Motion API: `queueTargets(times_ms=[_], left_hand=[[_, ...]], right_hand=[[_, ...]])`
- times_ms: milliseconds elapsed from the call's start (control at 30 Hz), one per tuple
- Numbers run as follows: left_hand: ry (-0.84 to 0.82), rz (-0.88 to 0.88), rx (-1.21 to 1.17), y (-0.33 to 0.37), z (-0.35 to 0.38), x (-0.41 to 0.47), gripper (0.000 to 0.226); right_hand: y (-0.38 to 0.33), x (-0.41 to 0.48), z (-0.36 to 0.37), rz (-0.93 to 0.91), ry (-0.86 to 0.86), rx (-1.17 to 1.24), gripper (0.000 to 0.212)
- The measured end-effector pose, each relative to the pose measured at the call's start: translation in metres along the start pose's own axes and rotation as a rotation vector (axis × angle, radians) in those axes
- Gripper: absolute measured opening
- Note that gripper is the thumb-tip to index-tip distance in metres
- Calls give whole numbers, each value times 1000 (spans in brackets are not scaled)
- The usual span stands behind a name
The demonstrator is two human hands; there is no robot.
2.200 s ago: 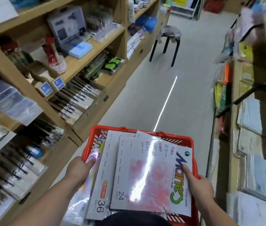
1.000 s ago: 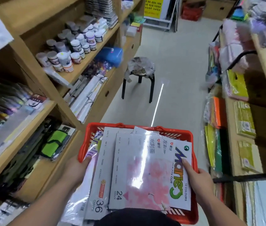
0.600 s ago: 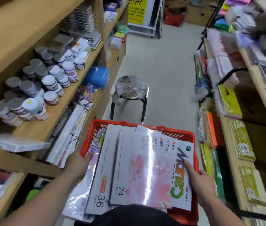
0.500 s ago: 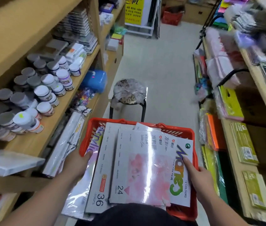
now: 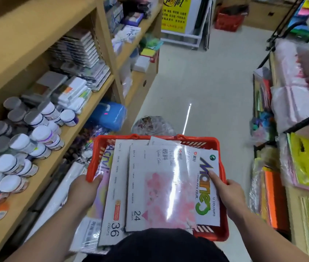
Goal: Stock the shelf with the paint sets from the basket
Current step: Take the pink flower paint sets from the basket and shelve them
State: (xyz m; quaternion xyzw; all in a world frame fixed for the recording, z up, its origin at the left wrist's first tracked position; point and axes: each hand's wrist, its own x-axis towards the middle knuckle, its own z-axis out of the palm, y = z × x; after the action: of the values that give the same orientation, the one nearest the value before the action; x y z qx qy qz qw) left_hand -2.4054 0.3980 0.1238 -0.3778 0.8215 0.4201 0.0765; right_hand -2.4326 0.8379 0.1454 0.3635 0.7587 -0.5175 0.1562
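Stocking not yet begun, by the look of it. All the flat shrink-wrapped paint sets (image 5: 155, 163) in view lie in the red plastic basket (image 5: 155, 138), carried beside the light wooden shelf (image 5: 40, 182) that holds white-lidded paint jars (image 5: 42, 134). Left hand (image 5: 82, 191) grips the basket's left rim; right hand (image 5: 229, 191) clasps the right rim, thumb on the white 12-colour box (image 5: 206, 205). Sets are glossy, overlapping — pink-flowered 24-colour box (image 5: 150, 195) topmost, grey 36-colour box (image 5: 115, 195) beneath.

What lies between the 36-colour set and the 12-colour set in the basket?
In the head view, the 24-colour paint set, with pink blossoms, lies between them in the red basket.
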Motion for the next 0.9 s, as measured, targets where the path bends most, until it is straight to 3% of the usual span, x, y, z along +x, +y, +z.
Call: queueTargets(times_ms=[267, 567, 900], left_hand=[[66, -50, -7, 78, 44, 76, 31], [28, -36, -16, 145, 71, 182, 27], [164, -260, -89, 175, 81, 219, 26]], right_hand=[[-94, 109, 9, 28, -59, -46, 89], [-208, 210, 49, -20, 17, -182, 87], [-325, 314, 113, -87, -229, -381, 84]])
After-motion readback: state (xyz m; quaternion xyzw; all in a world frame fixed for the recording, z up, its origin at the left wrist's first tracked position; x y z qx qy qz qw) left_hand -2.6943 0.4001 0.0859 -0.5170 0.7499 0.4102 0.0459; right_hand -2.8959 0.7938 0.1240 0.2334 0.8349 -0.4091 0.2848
